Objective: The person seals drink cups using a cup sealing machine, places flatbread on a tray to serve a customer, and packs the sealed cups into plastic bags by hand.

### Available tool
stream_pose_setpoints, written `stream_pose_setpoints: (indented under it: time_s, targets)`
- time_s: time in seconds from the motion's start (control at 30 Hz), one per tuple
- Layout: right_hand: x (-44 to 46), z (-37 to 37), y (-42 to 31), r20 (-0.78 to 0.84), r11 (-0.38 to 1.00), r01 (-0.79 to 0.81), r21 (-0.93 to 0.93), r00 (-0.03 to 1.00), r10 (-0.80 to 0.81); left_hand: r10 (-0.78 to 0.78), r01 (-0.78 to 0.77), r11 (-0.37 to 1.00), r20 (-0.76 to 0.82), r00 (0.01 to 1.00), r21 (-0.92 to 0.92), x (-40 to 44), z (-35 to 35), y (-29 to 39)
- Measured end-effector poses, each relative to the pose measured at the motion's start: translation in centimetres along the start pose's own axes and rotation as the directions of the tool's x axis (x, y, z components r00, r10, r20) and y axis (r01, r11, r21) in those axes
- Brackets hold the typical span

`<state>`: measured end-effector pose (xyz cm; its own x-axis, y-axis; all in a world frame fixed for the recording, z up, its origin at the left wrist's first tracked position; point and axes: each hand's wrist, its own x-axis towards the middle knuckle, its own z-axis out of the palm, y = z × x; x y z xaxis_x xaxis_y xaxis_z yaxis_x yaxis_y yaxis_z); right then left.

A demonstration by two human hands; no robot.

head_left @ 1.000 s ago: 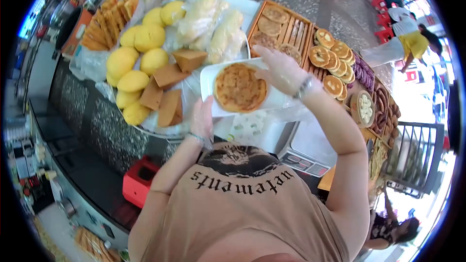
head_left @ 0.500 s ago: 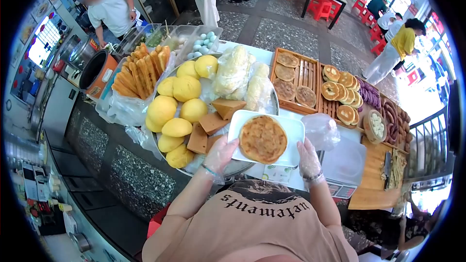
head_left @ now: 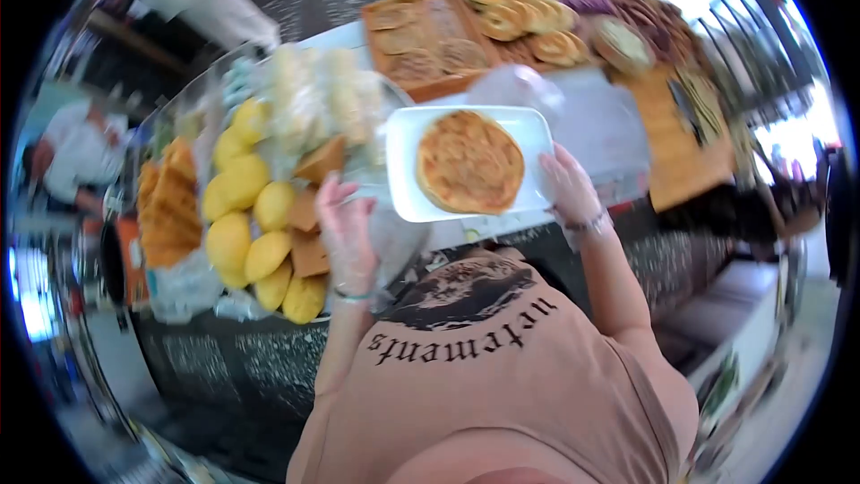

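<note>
A round browned flatbread (head_left: 470,162) lies on a white rectangular tray (head_left: 401,166) in front of my chest. My right hand (head_left: 571,185), in a clear plastic glove, grips the tray's right edge. To the left of the tray, my gloved left hand (head_left: 348,229) is off it, with its fingers apart and curved and nothing in them. Brown cake wedges (head_left: 309,253) and yellow buns (head_left: 242,181) lie just beyond and left of that hand on a large round platter.
Fried dough sticks (head_left: 170,206) are at the left. Bagged pale rolls (head_left: 327,99) and a wooden tray of flat cakes (head_left: 421,85) are behind. A wooden board (head_left: 667,157) with a knife is at the right. One person (head_left: 81,152) stands far left.
My left hand has let go of the tray and moved left. My right hand still holds the tray, now higher in view. The view has turned and is blurred.
</note>
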<state>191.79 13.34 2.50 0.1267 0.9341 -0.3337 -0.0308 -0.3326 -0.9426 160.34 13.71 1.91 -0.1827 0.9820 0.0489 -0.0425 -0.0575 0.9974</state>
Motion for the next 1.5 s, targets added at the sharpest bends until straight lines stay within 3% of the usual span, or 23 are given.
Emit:
stream_pose_setpoints:
  time_s: [0.03,0.07,0.13,0.17,0.33,0.4,0.47,0.57,0.63,0.67,0.7,0.73,0.87,0.9,0.97,1.0,1.17,1.23,1.3,1.37,1.47,1.5]
  targets:
    - [-1.0,-0.9,-1.4,-0.08,0.977,-0.001,-0.211,0.997,-0.017,-0.034,0.033,0.999,0.039,0.999,0.022,-0.4,0.1,0.1]
    - [-1.4,-2.3,-1.1,-0.137,0.978,-0.027,-0.207,0.991,-0.001,-0.054,0.053,0.999,0.094,0.994,0.012,-0.5,0.1,-0.4]
    - [-1.3,-5.1,0.1,-0.185,0.969,0.022,0.248,0.982,0.025,-0.084,0.081,0.996,0.089,0.992,0.036,-0.7,0.5,-1.4]
    - [-1.4,-8.2,1.0,-0.11,0.971,0.025,0.239,0.994,0.001,-0.097,0.093,0.995,0.113,0.989,0.033,-0.7,0.9,-1.5]
    - [-1.5,-16.3,2.0,-0.313,0.961,0.018,0.278,0.947,0.072,-0.134,0.128,0.989,0.071,0.989,0.081,-0.6,2.9,-1.0]
    - [-0.4,-19.6,3.6,-0.37,0.976,0.123,0.178,0.928,-0.05,-0.116,0.108,0.99,0.082,0.99,0.087,-0.7,3.5,-1.5]
    - [1.3,-22.2,5.5,-0.424,0.976,0.14,0.169,0.904,-0.056,-0.114,0.104,0.985,0.066,0.991,0.134,-0.7,4.6,-2.2]
    - [6.1,-27.4,10.2,-0.497,1.0,0.008,0.027,0.868,0.006,-0.113,0.109,0.984,0.026,0.993,0.144,-1.4,7.2,-2.7]
    - [9.1,-29.5,13.1,-0.568,0.96,-0.165,-0.227,0.823,0.007,-0.108,0.105,0.982,0.013,0.994,0.155,-1.7,8.9,-3.4]
    - [10.0,-30.5,14.8,-0.562,0.96,-0.165,-0.227,0.827,0.009,-0.113,0.11,0.978,0.006,0.994,0.178,-1.8,9.8,-3.7]
    - [11.0,-31.3,15.9,-0.513,0.816,-0.204,-0.541,0.849,-0.127,-0.116,0.115,0.973,-0.006,0.993,0.199,-2.0,10.6,-4.0]
    - [12.4,-32.4,16.5,-0.414,0.572,-0.212,-0.792,0.876,-0.247,-0.109,0.112,0.974,-0.024,0.994,0.2,-2.2,11.4,-4.5]
    - [17.6,-35.0,18.4,-0.344,0.598,-0.25,-0.762,0.938,-0.046,-0.078,0.09,0.968,-0.06,0.995,0.233,-2.7,13.1,-6.1]
    - [18.1,-34.0,16.4,-0.318,0.604,-0.216,-0.767,0.946,-0.066,-0.087,0.101,0.967,-0.067,0.994,0.234,-2.8,13.4,-6.3]
    - [17.7,-32.7,12.7,-0.426,0.639,-0.334,-0.693,0.905,0.011,-0.075,0.099,0.965,-0.103,0.992,0.245,-3.2,13.8,-6.4]
    - [18.5,-32.9,12.6,-0.411,0.643,-0.314,-0.699,0.912,-0.002,-0.086,0.113,0.962,-0.115,0.99,0.248,-3.3,14.1,-6.4]
    - [21.4,-35.4,13.3,-0.28,0.354,-0.238,-0.904,0.958,-0.07,-0.115,0.149,0.959,-0.148,0.982,0.242,-4.0,14.9,-7.0]
    - [20.4,-34.8,9.6,-0.255,0.24,-0.25,-0.938,0.967,0.013,-0.083,0.129,0.963,-0.196,0.977,0.237,-3.9,14.9,-7.5]
    - [20.6,-35.4,9.7,-0.375,0.417,-0.205,-0.885,0.845,-0.38,-0.061,0.117,0.967,-0.242,0.968,0.225,-4.2,14.6,-7.3]
    - [18.6,-33.1,5.0,-0.343,0.538,0.078,-0.839,0.692,-0.635,-0.05,0.099,0.972,-0.225,0.973,0.214,-4.0,13.9,-6.8]
    - [14.1,-27.4,-1.1,-0.243,0.456,0.327,-0.828,0.524,-0.817,0.062,0.029,0.951,-0.283,0.957,0.309,-3.7,11.5,-8.2]
    - [12.4,-24.6,-2.6,-0.22,0.411,0.365,-0.835,0.464,-0.858,0.0,0.083,0.958,-0.287,0.958,0.275,-3.6,10.6,-8.5]
